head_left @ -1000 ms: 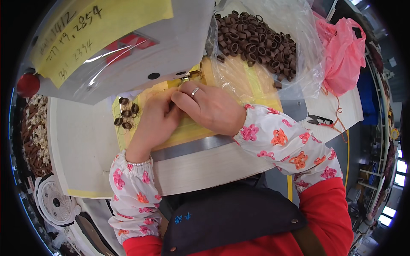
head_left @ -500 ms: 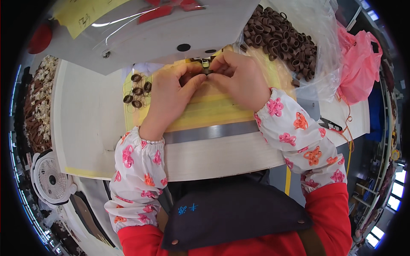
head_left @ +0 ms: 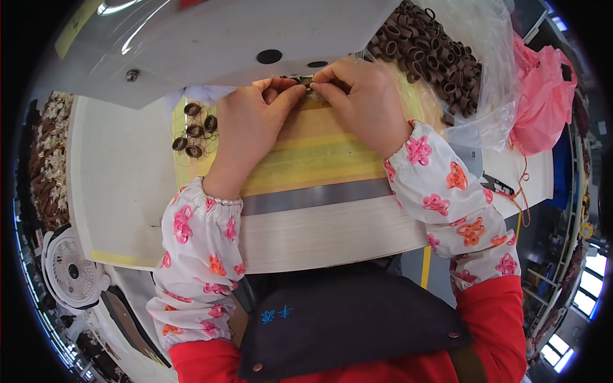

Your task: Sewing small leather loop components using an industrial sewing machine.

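At the far side of the work surface, my left hand point(head_left: 249, 124) and my right hand point(head_left: 367, 102) meet just beneath the pale sewing machine head point(head_left: 211, 54). Thumbs and fingertips of both are pinched on a small dark piece point(head_left: 306, 82), mostly covered by the fingers; its full shape does not show. Left of my left hand, several brown loops point(head_left: 195, 130) lie with thin threads trailing among them. Beyond my right hand is a heap of brown loops point(head_left: 434, 57) on clear plastic. The needle area is hidden behind the machine head and my fingers.
Yellow tape strips point(head_left: 313, 156) and a grey metal band point(head_left: 319, 196) cross the pale table point(head_left: 332, 236). Black thread snips point(head_left: 498, 186) lie at the right, near a pink plastic bag point(head_left: 543, 96) and an orange cord point(head_left: 525, 191). A white fan point(head_left: 73, 271) stands lower left.
Both hands appear slightly farther up in the picture, still pinching together. The camera view has shifted, and the metal part seen above the fingertips is now largely hidden by the machine head.
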{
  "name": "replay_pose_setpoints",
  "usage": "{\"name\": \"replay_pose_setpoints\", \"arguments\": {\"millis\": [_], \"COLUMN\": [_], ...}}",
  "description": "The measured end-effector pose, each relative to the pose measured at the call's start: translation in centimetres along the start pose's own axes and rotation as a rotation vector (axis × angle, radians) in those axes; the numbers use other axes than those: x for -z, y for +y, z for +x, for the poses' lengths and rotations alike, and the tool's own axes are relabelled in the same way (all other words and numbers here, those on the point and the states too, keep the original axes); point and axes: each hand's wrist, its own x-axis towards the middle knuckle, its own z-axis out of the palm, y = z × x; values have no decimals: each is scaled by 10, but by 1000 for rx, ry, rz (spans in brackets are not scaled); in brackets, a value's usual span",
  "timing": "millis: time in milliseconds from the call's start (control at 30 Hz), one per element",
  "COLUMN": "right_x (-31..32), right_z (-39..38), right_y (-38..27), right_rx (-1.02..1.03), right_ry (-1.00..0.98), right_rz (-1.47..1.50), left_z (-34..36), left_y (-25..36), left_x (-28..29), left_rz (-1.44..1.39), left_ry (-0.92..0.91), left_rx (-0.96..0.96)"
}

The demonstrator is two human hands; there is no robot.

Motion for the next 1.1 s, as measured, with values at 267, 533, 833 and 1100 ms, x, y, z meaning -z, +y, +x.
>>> {"name": "replay_pose_setpoints", "arguments": {"millis": [267,533,833,1100], "right_x": [-2,-3,1,1], "right_z": [1,1,6,10], "right_y": [1,0,-3,-3], "right_rx": [-9,6,-15,-30], "right_ry": [-9,-1,-25,-62], "right_rz": [-7,-25,25,-6], "left_z": [1,1,4,4], "left_y": [0,-3,-3,-6], "left_x": [0,-1,0,5], "left_rz": [-44,-22,5,17], "left_ry": [-7,12,-8,-31], "left_rx": [65,34,50,119]}}
